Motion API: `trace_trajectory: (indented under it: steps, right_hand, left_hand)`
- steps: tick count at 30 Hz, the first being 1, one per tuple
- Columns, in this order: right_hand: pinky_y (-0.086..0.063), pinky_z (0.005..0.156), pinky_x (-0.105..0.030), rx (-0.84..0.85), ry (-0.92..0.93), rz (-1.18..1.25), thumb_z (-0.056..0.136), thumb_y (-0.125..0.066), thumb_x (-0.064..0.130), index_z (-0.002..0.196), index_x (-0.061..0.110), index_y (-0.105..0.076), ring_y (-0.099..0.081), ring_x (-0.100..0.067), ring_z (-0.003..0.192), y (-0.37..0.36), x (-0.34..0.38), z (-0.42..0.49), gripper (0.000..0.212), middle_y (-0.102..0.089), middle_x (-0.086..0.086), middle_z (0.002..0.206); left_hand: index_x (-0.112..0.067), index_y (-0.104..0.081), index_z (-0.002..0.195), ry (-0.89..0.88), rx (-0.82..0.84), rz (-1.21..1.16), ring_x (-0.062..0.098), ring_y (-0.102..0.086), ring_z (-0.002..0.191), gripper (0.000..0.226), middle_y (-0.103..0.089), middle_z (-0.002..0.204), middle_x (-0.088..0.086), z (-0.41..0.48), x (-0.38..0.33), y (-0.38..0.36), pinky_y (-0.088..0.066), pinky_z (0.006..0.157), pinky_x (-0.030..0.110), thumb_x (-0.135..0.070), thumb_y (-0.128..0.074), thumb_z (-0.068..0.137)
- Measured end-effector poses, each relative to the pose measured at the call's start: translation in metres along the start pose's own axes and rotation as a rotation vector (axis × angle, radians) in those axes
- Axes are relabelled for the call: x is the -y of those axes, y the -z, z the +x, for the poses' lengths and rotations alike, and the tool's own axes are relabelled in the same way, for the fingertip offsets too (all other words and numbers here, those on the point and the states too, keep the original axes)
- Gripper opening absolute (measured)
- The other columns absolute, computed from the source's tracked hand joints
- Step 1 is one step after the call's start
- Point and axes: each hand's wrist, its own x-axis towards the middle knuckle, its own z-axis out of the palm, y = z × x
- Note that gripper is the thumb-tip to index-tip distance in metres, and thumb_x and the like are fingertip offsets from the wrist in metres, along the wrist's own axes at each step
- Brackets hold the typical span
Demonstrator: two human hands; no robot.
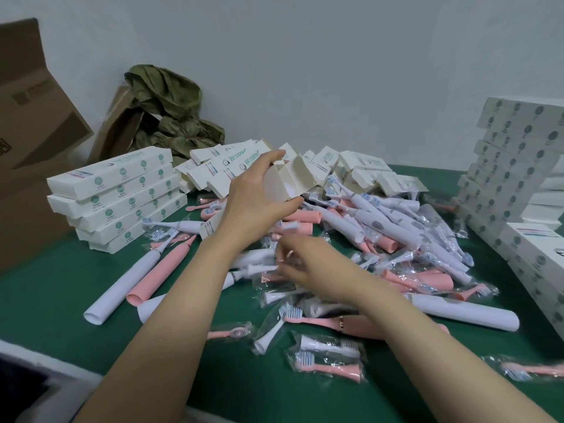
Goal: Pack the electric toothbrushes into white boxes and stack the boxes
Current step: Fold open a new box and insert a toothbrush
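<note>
Left hand (259, 193) grips an open white box (293, 178), open end flaps up, held above the toothbrush pile (384, 227) mid-surface. Right hand (308, 267) is down in the pile among wrapped brush heads (326, 346); it's motion-blurred, so can't tell if it's gripping anything. White and pink handles lie loose on the green surface (45, 300). Closed boxes are stacked at left (116, 193) and a taller stack at right (518, 166), with loose boxes (354, 169) behind the pile.
</note>
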Motion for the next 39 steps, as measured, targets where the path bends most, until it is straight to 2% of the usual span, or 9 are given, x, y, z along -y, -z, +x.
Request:
trace_trajectory:
  steps: [6, 12, 17, 20, 23, 28, 31, 35, 39]
  right_hand:
    - [-0.048, 0.062, -0.021, -0.201, -0.181, 0.809, 0.085, -0.068, 0.007, 0.081, 0.018, -0.062, -0.056, -0.01, 0.061, 0.037, -0.011, -0.029, 0.013, -0.063, 0.006, 0.069]
    - [-0.046, 0.056, -0.014, -0.648, -0.299, 0.978, 0.086, -0.066, 0.01, 0.081, 0.016, -0.066, -0.059, -0.004, 0.057, 0.038, 0.006, -0.016, 0.008, -0.064, 0.008, 0.062]
    - [-0.035, 0.051, -0.008, -0.918, -0.429, 0.446, 0.087, -0.06, 0.013, 0.081, 0.017, -0.065, -0.048, 0.002, 0.052, 0.047, -0.002, -0.001, 0.009, -0.058, 0.007, 0.064]
    - [-0.035, 0.062, -0.005, -0.775, -0.218, 0.115, 0.09, -0.057, 0.007, 0.085, 0.014, -0.062, -0.051, 0.008, 0.064, 0.059, 0.001, -0.001, 0.011, -0.054, 0.012, 0.069]
    - [-0.032, 0.067, -0.015, -0.556, -0.127, -0.123, 0.091, -0.053, 0.001, 0.095, 0.005, -0.065, -0.048, -0.01, 0.077, 0.073, 0.001, 0.002, 0.014, -0.057, 0.0, 0.086]
    - [-0.034, 0.064, -0.003, -0.424, -0.113, -0.103, 0.091, -0.053, 0.005, 0.098, 0.008, -0.068, -0.046, -0.008, 0.075, 0.083, 0.004, 0.001, 0.017, -0.06, 0.002, 0.083]
    - [-0.034, 0.062, -0.015, -0.379, -0.158, -0.129, 0.091, -0.051, 0.008, 0.101, 0.01, -0.068, -0.048, -0.01, 0.076, 0.079, 0.005, 0.008, 0.02, -0.068, -0.003, 0.091]
    - [-0.037, 0.063, -0.007, -0.533, -0.198, 0.044, 0.083, -0.052, 0.003, 0.105, 0.016, -0.067, -0.052, -0.003, 0.071, 0.067, 0.008, 0.01, 0.03, -0.061, 0.003, 0.087]
    - [-0.041, 0.067, -0.009, -0.75, -0.306, 0.266, 0.087, -0.057, 0.007, 0.108, 0.018, -0.057, -0.056, 0.0, 0.079, 0.063, 0.001, 0.007, 0.023, -0.058, 0.009, 0.093]
  left_hand:
    - [-0.036, -0.05, 0.126, 0.026, 0.026, 0.018, 0.013, -0.052, 0.11, 0.069, -0.055, 0.118, -0.018, -0.006, -0.002, 0.001, -0.042, 0.092, 0.027, -0.029, -0.081, 0.065]
    - [-0.045, -0.047, 0.123, -0.006, 0.097, 0.006, 0.013, -0.053, 0.11, 0.072, -0.055, 0.116, -0.02, -0.012, -0.009, -0.004, -0.044, 0.089, 0.028, -0.027, -0.083, 0.063]
    - [-0.051, -0.044, 0.122, -0.037, 0.107, 0.023, -0.005, -0.046, 0.105, 0.069, -0.047, 0.109, -0.043, -0.016, -0.012, -0.003, -0.036, 0.087, 0.009, -0.057, -0.069, 0.057]
    - [-0.05, -0.043, 0.123, -0.043, 0.129, 0.01, -0.007, -0.047, 0.104, 0.073, -0.048, 0.11, -0.041, -0.015, -0.013, -0.004, -0.034, 0.083, 0.005, -0.064, -0.065, 0.054]
    - [-0.045, -0.046, 0.125, -0.056, 0.143, 0.015, -0.006, -0.047, 0.105, 0.073, -0.05, 0.112, -0.036, -0.014, -0.012, -0.005, -0.035, 0.084, 0.006, -0.06, -0.067, 0.057]
    - [-0.031, -0.049, 0.131, -0.074, 0.176, 0.049, -0.009, -0.043, 0.104, 0.072, -0.05, 0.117, -0.029, -0.015, -0.012, -0.007, -0.031, 0.085, 0.002, -0.03, -0.08, 0.066]
    - [-0.033, -0.047, 0.133, -0.077, 0.227, 0.069, -0.003, -0.047, 0.104, 0.074, -0.056, 0.122, -0.02, -0.018, -0.019, -0.013, -0.035, 0.084, 0.009, -0.025, -0.079, 0.067]
    - [-0.033, -0.048, 0.132, -0.02, 0.18, 0.009, 0.005, -0.051, 0.109, 0.073, -0.059, 0.124, -0.012, -0.015, -0.024, -0.014, -0.04, 0.089, 0.023, -0.026, -0.078, 0.066]
    - [-0.032, -0.046, 0.134, -0.01, 0.163, 0.004, 0.004, -0.047, 0.113, 0.075, -0.056, 0.127, -0.012, -0.012, -0.025, -0.012, -0.036, 0.09, 0.019, -0.021, -0.079, 0.068]
